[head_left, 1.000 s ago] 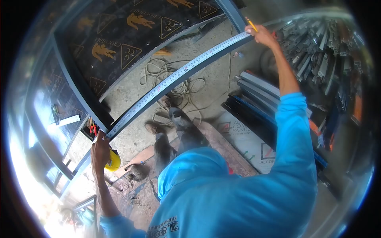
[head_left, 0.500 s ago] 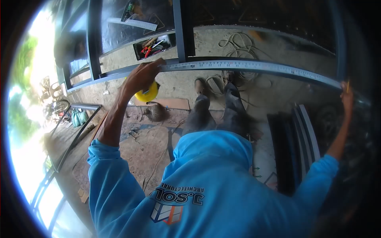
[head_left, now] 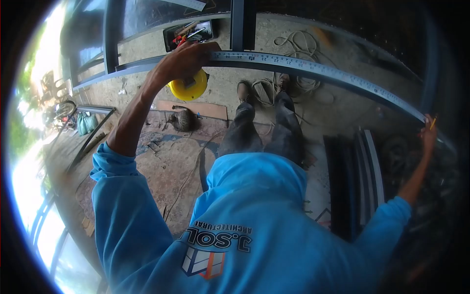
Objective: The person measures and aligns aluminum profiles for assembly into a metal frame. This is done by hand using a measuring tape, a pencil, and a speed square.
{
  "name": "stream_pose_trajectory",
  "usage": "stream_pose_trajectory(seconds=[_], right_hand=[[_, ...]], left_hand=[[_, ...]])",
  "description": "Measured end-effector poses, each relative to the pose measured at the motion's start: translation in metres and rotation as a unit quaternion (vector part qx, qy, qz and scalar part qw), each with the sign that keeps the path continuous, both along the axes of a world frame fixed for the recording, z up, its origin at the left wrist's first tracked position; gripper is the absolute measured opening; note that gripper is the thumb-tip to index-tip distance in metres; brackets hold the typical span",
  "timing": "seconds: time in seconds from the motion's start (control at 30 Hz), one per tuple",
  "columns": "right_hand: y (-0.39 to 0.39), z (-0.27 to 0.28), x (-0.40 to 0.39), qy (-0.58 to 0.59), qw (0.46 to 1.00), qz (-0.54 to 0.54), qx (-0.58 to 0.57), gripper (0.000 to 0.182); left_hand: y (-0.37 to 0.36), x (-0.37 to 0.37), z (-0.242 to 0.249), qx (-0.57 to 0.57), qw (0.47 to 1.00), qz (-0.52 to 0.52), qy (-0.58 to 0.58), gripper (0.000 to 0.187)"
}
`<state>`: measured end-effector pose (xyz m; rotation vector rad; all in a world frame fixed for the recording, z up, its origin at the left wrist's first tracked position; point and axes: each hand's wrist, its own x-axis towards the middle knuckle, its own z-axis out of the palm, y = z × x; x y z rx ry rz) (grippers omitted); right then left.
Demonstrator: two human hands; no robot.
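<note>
My left hand [head_left: 183, 61] is closed around a yellow tape measure [head_left: 192, 89], whose round case hangs under the palm. From it the numbered tape blade [head_left: 293, 63] stretches right along a dark metal frame bar [head_left: 323, 80]. At the bar's far right end, my right hand [head_left: 428, 133] is closed near the end of the blade. A thin yellow-orange pencil [head_left: 433, 123] sticks up from its fingers. Whether those fingers also pinch the blade is too small to tell. An upright frame bar [head_left: 243, 24] meets the long bar beside my left hand.
Beyond the bar lie a black tool box [head_left: 169, 35] and a coiled rope [head_left: 296, 41]. A cat [head_left: 182, 120] lies on the floor near cardboard [head_left: 213, 110]. Dark metal profiles [head_left: 350, 181] stand at my right, with another frame [head_left: 93, 110] at the left.
The view has shifted, so the bar and tool box sit higher in it. My left hand still holds the tape measure, its yellow case now showing more. My right hand stays at the right end.
</note>
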<state>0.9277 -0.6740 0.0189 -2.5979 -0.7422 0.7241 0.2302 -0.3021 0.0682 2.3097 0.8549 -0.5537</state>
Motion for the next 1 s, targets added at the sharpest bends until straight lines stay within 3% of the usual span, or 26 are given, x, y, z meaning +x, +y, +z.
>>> stream_pose_trajectory(seconds=[0.13,0.23,0.3,0.37,0.4,0.43,0.47,0.53,0.6,0.63,0.7,0.73,1.0], right_hand=[[0.007,0.014,-0.024,0.018,1.0,-0.013,0.003,0.034],[0.041,0.04,-0.085,-0.086,0.988,-0.095,0.081,0.045],[0.071,0.067,-0.141,0.001,0.9,-0.22,0.377,0.06],[0.065,0.057,-0.177,0.249,0.876,-0.118,0.396,0.068],[0.089,0.06,-0.235,0.381,0.829,-0.083,0.4,0.055],[0.115,0.056,-0.292,0.378,0.835,-0.154,0.369,0.037],[0.137,0.057,-0.353,0.39,0.85,-0.086,0.344,0.02],[0.166,0.039,-0.409,0.347,0.872,0.136,0.316,0.017],[0.189,0.023,-0.436,0.264,0.856,0.25,0.369,0.019],[0.195,0.019,-0.444,0.265,0.858,0.246,0.364,0.019],[0.209,0.013,-0.452,0.397,0.809,0.136,0.411,0.022],[0.214,0.008,-0.452,0.403,0.799,0.149,0.42,0.024],[0.208,-0.003,-0.46,0.269,0.844,0.214,0.412,0.013]], left_hand=[[0.001,0.003,0.003,-0.01,1.0,0.002,0.01,0.031],[0.009,-0.003,-0.005,-0.037,0.999,0.002,0.011,0.03],[0.004,-0.004,-0.009,-0.056,0.998,-0.003,-0.001,0.029],[0.003,0.004,0.004,-0.029,0.999,0.023,-0.006,0.015],[0.004,0.004,0.002,-0.045,0.998,0.034,0.02,0.016],[0.004,0.002,0.0,-0.051,0.998,0.034,0.016,0.016],[0.005,-0.001,-0.002,-0.049,0.999,0.022,-0.005,0.017],[0.006,-0.007,-0.008,-0.064,0.998,0.015,-0.014,0.022],[0.007,-0.006,-0.006,-0.069,0.997,0.025,-0.005,0.026],[0.006,-0.006,-0.005,-0.073,0.997,0.035,0.004,0.032],[0.007,-0.006,-0.006,-0.081,0.996,0.03,0.003,0.032],[0.006,-0.006,-0.005,-0.076,0.997,0.03,0.003,0.031],[0.003,-0.013,-0.011,-0.064,0.997,0.019,-0.026,0.029]])
